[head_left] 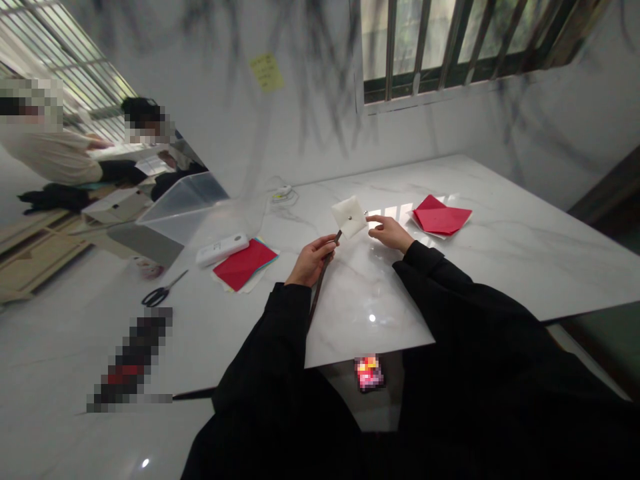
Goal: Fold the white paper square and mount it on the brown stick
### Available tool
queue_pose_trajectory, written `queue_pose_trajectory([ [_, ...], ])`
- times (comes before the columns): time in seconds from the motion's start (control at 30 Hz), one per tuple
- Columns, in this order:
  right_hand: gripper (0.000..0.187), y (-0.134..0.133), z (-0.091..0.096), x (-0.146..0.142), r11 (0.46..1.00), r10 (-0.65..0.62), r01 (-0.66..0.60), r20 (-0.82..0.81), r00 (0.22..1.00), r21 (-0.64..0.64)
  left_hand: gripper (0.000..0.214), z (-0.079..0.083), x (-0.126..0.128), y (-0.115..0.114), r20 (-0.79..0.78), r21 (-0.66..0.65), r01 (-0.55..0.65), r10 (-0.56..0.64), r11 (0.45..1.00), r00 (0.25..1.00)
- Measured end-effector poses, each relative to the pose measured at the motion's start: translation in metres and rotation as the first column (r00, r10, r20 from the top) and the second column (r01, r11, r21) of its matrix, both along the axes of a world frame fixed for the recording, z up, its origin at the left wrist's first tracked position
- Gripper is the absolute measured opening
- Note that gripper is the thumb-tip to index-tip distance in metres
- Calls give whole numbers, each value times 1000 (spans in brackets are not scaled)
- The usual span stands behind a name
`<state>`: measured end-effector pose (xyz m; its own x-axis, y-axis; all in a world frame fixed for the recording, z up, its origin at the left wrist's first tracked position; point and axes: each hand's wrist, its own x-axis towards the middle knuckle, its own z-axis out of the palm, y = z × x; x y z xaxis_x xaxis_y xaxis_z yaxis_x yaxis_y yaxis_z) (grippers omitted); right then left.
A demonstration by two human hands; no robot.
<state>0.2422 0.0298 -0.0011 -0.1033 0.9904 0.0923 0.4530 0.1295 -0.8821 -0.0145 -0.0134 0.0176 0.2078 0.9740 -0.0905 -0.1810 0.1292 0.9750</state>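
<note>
My left hand (314,260) is closed around a thin dark brown stick (320,283), which slants up from the table's front edge. At the stick's upper end is a white square of paper (345,215), with a small dark round pin head (349,218) near its middle. Just right of the paper, my right hand (390,233) has its thumb and index finger pinched together. A tiny silvery ball-headed pin (366,213) shows at those fingertips; its shaft is too small to make out.
Red paper sheets (245,265) lie left beside a white oblong case (223,250) and black-handled scissors (157,295). Folded red paper (443,217) rests at the right. A clear plastic box (185,210) stands at the far left. Two people sit beyond it.
</note>
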Motion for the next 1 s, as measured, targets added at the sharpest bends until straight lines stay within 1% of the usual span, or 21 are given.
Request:
queue_pose_trajectory([
  [0.17,53,0,0,-1,999,39,-39,12,999,1,50,-2,0,1,1,2,1,-1,1000,1000],
  [0.23,53,-1,0,-2,999,36,-36,20,999,-3,51,-2,0,1,0,-2,-1,1,1000,1000],
  [0.3,62,-1,2,-1,1000,-19,19,16,1000,-1,51,-2,0,1,0,-3,-1,1,1000,1000],
  [0.37,78,-2,4,0,993,-119,119,-5,993,25,51,-2,0,1,0,-2,-1,1,1000,1000],
  [0.4,82,-3,5,1,986,-163,163,-16,987,42,51,-1,0,1,1,-2,-1,1,1000,1000],
  [0.43,80,-4,7,2,985,-166,167,-18,986,45,51,-1,0,1,3,-3,-2,2,1000,1000],
  [0.47,73,-6,10,3,994,-104,104,-6,995,19,51,-1,1,1,5,-5,-3,3,1000,1000],
  [0.5,63,-8,12,3,999,32,-31,11,999,-43,52,-1,1,1,8,-5,-5,5,1000,1000],
  [0.53,51,-11,14,3,967,223,-219,16,975,-133,52,-1,1,1,11,-4,-8,8,1000,1000],
  [0.57,41,-13,16,2,884,420,-411,-7,908,-222,53,-1,1,1,14,-2,-11,11,1000,1000],
  [0.6,34,-16,18,0,779,571,-560,-51,820,-283,53,0,1,0,15,-1,-13,13,1000,1000],
  [0.63,31,-18,19,-2,697,655,-649,-97,749,-304,53,0,1,0,15,-1,-15,15,1000,1000],
  [0.67,28,-20,20,-4,667,681,-684,-131,721,-295,52,1,1,0,14,-5,-16,16,1000,1000],
  [0.7,27,-21,20,-6,679,669,-681,-151,728,-273,52,2,1,-1,13,-11,-16,16,1000,1000],
  [0.77,25,-21,20,-8,747,602,-621,-155,783,-239,51,3,1,-1,15,-24,-18,18,1000,1000],
  [0.87,24,-18,18,-7,836,489,-501,-110,865,-226,52,4,1,-2,16,-38,-23,24,999,1000],
  [1.0,25,-12,15,-3,923,323,-327,-51,945,-203,52,2,1,-1,14,-40,-29,30,999,999],
])
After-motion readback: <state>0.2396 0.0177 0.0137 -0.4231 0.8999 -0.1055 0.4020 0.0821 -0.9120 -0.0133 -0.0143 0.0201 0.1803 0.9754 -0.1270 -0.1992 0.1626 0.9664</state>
